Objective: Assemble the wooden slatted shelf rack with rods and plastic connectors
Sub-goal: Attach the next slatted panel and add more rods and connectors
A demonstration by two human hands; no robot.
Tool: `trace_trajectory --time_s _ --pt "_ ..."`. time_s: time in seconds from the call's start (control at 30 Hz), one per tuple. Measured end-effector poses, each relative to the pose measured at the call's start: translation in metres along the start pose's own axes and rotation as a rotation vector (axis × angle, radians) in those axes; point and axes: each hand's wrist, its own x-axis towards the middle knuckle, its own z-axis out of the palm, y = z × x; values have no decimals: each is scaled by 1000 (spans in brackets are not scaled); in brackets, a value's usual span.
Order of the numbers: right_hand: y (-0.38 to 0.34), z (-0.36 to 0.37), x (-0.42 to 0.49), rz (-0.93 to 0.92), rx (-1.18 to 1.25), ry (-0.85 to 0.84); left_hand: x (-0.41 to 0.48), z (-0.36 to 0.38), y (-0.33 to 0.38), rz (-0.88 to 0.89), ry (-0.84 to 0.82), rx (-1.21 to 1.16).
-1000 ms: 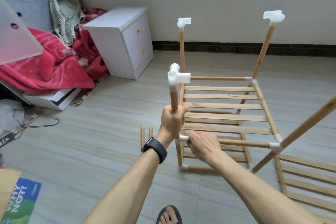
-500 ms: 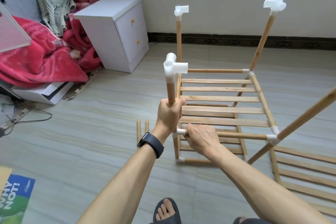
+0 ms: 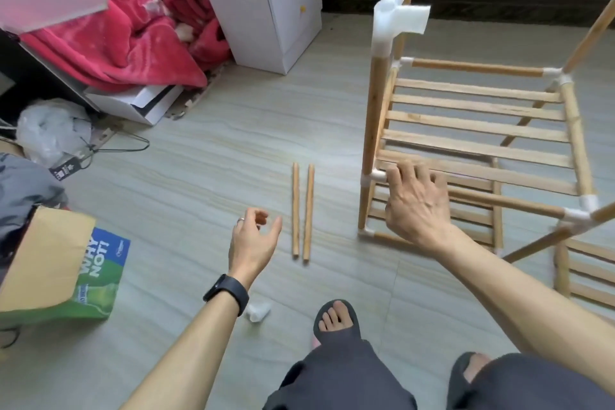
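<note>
Two loose rods [image 3: 302, 211], laid pointing away, are seen just right of the left hand [image 3: 253, 240], its grip slack and empty; the right hand [image 3: 416, 206] is rested on the rack [image 3: 479, 125].

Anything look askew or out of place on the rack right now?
Yes. The rod through the near-right connector slants steeply, while the near-left post stands upright; lens distortion may exaggerate this. A loose white connector and two spare rods lie on the floor.

Grey floor [image 3: 216, 143] bears two loose rods [image 3: 308, 210]; rack frame [image 3: 479, 90]; white cabinet [image 3: 266, 10].
</note>
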Motion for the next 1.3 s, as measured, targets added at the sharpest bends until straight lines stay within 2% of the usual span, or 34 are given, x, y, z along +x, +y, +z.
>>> trace_trajectory --time_s 0.07,0.13,0.2,0.3,0.5,0.57,0.67,0.8,0.87,1.0,1.1,1.17,1.3 --pt "-11 3 1 38 -1 -31 -15 10 -53 -197 -207 321" --pt "-19 5 2 72 1 -37 -29 23 -89 -365 -376 506" --pt "-21 6 3 83 15 -19 -38 38 -109 -482 -437 511" --pt "-21 8 2 75 49 19 -44 57 -124 -502 -443 470" --pt "-22 4 -2 51 62 -19 -37 88 -117 -357 -427 451" --pt "-19 3 -4 37 61 -29 -31 94 -100 -296 -432 373" --pt "-17 -1 -3 26 116 -56 -21 92 -55 -325 -488 -49" --pt "-9 -14 -5 -25 269 -144 -19 62 16 -304 -770 -480" --pt "-1 -25 -10 -29 432 -172 -21 44 49 -272 -818 -660" --pt "25 -61 -37 83 1005 -44 -26 14 124 -131 -868 -844" --pt "40 -90 -66 163 1419 -135 -33 -2 182 -19 -926 -876" --pt "48 -105 -80 201 1536 -102 -41 -7 215 67 -961 -826" --pt "70 -134 -96 292 1647 74 -59 -6 269 218 -1001 -688"
